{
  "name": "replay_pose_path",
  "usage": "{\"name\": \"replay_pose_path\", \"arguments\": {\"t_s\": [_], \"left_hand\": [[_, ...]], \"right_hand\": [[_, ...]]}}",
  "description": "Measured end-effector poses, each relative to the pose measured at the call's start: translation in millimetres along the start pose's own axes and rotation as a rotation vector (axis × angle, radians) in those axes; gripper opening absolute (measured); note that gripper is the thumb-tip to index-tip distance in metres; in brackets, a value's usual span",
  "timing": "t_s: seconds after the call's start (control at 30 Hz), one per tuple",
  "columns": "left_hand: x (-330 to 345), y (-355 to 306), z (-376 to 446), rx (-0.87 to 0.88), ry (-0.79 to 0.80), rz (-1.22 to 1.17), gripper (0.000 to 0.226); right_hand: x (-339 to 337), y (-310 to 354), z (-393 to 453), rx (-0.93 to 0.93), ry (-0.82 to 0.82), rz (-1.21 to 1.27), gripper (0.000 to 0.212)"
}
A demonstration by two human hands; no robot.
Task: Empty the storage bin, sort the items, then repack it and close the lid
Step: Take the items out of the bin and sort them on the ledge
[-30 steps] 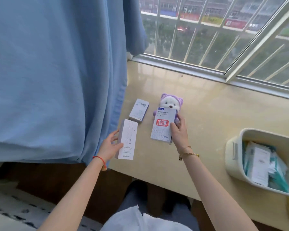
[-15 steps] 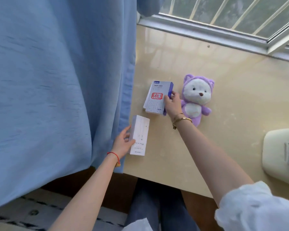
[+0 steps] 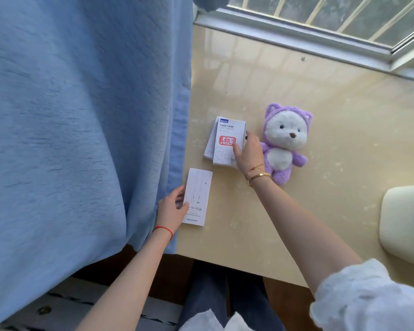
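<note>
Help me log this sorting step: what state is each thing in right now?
Long white box, flat on the table, held by the left hand.
Red-stamped box, lying askew on a second white box, held by the right hand.
Plush bear, on its back, face up.
Storage bin, mostly out of frame, inside hidden.
Curtain, drawn over the table's left edge.

A blue curtain (image 3: 81, 115) hangs on my left and fills nearly half the view, its hem draped over the left edge of a glossy beige window ledge (image 3: 344, 111) in front of me. Along the ledge's far side runs a white window frame (image 3: 296, 37) with pale bars (image 3: 320, 10) behind the glass. Down at lower left lies a light, dark-patterned mat (image 3: 81, 314).
</note>
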State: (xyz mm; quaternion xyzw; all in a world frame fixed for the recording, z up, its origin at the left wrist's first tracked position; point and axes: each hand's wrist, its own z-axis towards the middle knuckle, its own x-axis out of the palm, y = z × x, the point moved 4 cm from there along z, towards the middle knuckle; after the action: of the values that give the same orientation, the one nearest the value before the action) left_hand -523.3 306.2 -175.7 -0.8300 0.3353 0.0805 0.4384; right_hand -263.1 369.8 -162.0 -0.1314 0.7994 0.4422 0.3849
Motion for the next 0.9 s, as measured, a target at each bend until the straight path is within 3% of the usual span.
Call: {"name": "replay_pose_path", "arguments": {"t_s": [0.2, 0.33, 0.63, 0.9], "left_hand": [[-18.0, -37.3, -26.8, 0.143, -0.097, 0.207, 0.039], [-24.2, -72.4, -59.2, 0.274, -0.091, 0.387, 0.035], [3.4, -145.6, -139.1, 0.529, -0.119, 0.579, 0.031], [100.1, -201.1, -203.0, 0.734, -0.083, 0.605, 0.033]], "right_hand": [[-55.5, -7.3, -55.8, -0.251, -0.085, -0.08, 0.034], [-100.3, -27.2, -117.5, -0.316, -0.153, -0.122, 0.027], [-196.0, -93.1, -238.1, -0.27, -0.283, -0.199, 0.035], [-281.3, -191.6, -309.9, -0.178, -0.359, -0.192, 0.037]]}}
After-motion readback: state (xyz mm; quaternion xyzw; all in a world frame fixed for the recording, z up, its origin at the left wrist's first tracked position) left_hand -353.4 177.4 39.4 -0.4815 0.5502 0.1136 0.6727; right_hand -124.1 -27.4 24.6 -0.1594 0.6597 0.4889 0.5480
